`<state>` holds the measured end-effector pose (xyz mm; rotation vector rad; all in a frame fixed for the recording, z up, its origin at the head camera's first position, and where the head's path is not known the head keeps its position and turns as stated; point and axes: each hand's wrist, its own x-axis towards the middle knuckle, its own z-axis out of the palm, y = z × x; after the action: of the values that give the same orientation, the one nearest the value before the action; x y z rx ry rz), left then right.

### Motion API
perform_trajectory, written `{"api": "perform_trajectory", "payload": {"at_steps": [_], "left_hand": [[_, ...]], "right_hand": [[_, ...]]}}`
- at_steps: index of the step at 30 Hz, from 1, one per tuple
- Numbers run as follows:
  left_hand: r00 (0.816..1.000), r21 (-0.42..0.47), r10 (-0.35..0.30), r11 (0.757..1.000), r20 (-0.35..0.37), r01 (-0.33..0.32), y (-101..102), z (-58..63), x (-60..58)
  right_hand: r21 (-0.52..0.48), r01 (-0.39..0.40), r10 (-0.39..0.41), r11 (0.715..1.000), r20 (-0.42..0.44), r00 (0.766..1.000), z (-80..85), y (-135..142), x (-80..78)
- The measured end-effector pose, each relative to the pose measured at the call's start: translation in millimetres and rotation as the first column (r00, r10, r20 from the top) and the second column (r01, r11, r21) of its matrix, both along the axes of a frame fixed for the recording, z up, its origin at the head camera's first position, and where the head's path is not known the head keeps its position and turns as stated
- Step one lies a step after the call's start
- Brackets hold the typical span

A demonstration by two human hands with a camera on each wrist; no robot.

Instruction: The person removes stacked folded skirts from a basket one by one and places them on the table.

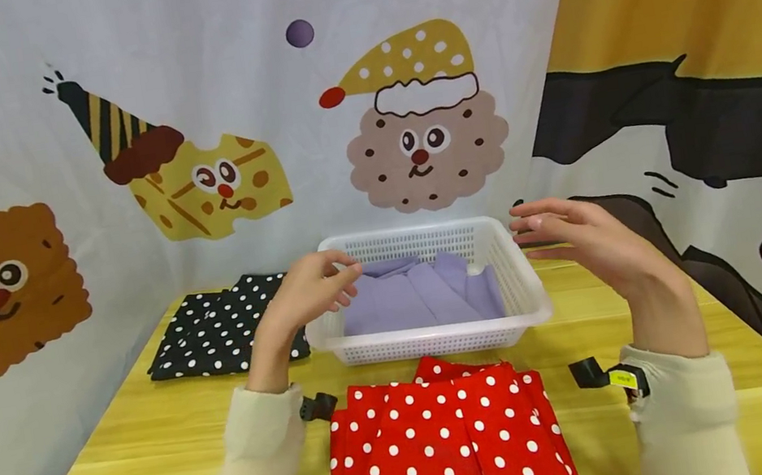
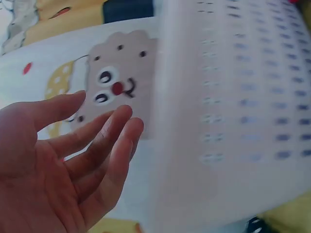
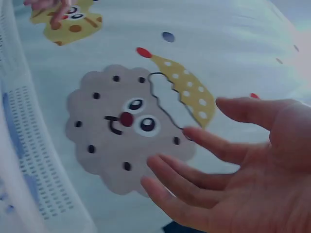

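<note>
A white plastic basket stands at the back of the table with folded lavender cloth lying inside it. My left hand is raised at the basket's left side, fingers loosely bent and holding nothing. On the other side my right hand hovers just off the rim, its fingers spread and relaxed. In the left wrist view the basket wall rises close beside the left fingers. The right wrist view shows the right palm bare, with the basket's side farther left.
Folded red cloth with white dots lies in front of the basket, between the forearms. Black dotted cloth lies at the back left, partly behind the left hand. A printed curtain hangs behind the wooden table.
</note>
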<state>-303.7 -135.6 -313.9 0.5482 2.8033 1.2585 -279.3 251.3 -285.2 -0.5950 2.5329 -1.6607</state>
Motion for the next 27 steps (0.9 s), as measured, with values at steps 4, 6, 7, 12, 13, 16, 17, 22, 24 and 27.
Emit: {"api": "perform_trajectory", "payload": {"at_steps": [4, 6, 7, 12, 13, 16, 17, 22, 24, 27], "left_hand": [[1.0, 0.029, 0.014, 0.999, -0.006, -0.013, 9.4, -10.7, -13.2], [0.999, 0.04, 0.037, 0.999, -0.029, -0.036, 12.9, -17.0, -18.8], [0.998, 0.045, 0.053, 0.998, -0.043, -0.051, 14.5, -19.8, -21.1], [0.986, 0.07, 0.143, 0.988, -0.08, -0.137, 20.5, -33.0, -31.7], [0.984, 0.073, 0.157, 0.986, -0.079, -0.151, 21.6, -35.2, -33.6], [0.979, 0.068, 0.194, 0.979, -0.059, -0.19, 25.0, -41.8, -39.2], [0.978, 0.062, 0.204, 0.978, -0.041, -0.201, 26.2, -43.3, -40.5], [0.978, 0.057, 0.192, 0.979, 0.087, -0.198, 31.0, -49.8, -46.1], [0.978, 0.069, 0.164, 0.982, 0.133, -0.174, 32.0, -53.1, -48.3], [0.966, 0.06, 0.133, 0.987, 0.221, -0.149, 32.7, -58.4, -48.9]], "right_hand": [[-0.016, 0.052, -0.051, 0.999, 0.062, 0.997, -2.6, -11.1, -9.3], [-0.014, 0.058, -0.056, 0.998, 0.098, 0.994, -5.7, -17.8, -14.4], [-0.01, 0.07, -0.068, 0.998, 0.118, 0.991, -7.9, -21.2, -17.2], [-0.022, 0.136, -0.129, 0.99, 0.205, 0.97, -30.1, -39.3, -33.8], [-0.018, 0.153, -0.146, 0.988, 0.221, 0.964, -35.2, -42.5, -37.2], [-0.001, 0.187, -0.18, 0.982, 0.269, 0.946, -48.3, -49.9, -45.6], [0.011, 0.194, -0.189, 0.981, 0.284, 0.94, -51.9, -51.7, -48.1], [0.06, 0.18, -0.189, 0.982, 0.386, 0.903, -67.0, -57.1, -58.6], [0.066, 0.167, -0.179, 0.984, 0.426, 0.887, -71.8, -58.2, -61.4], [0.058, 0.169, -0.176, 0.984, 0.468, 0.866, -77.6, -61.4, -64.7]]}}
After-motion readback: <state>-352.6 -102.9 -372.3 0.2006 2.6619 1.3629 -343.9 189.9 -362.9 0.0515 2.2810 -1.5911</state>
